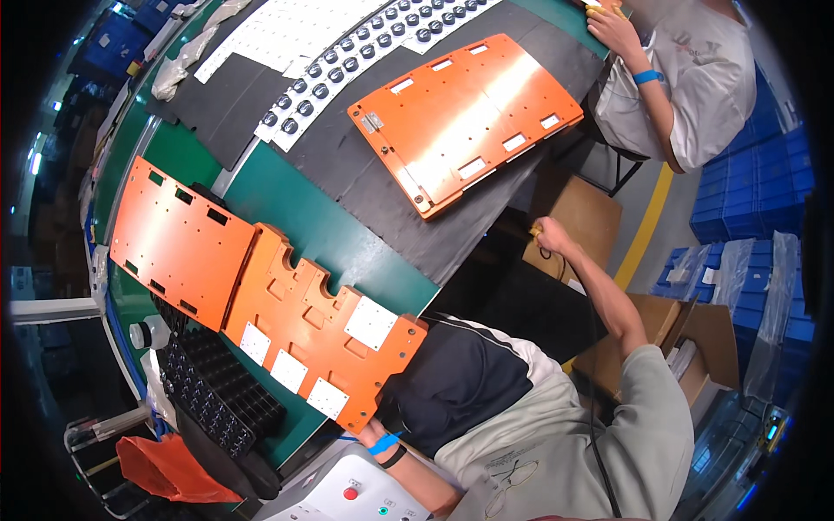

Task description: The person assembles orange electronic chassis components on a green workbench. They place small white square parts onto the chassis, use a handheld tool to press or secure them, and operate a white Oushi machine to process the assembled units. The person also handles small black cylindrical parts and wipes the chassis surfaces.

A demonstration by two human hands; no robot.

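Note:
My left hand (372, 431), with a blue band at the wrist, is against the near corner of an orange fixture (295, 334); its fingers are mostly hidden there. White plates (372, 323) with small holes lie on this notched fixture, and its orange lid (178, 239) is folded out to the left. Out to the right, away from the bench, my right hand (552, 236) is closed around a black cord (545, 253). Something small and yellow shows at its fingertips; I cannot make out what it is. The cord trails back along my arm.
A closed orange fixture (469, 117) lies on the black mat (334, 178). Beyond it are white strips with black round parts (334, 74). Black trays (217, 382) stand at the left. A co-worker's hand (615, 33) is at the far right, near cardboard boxes (586, 213) and blue crates (751, 187).

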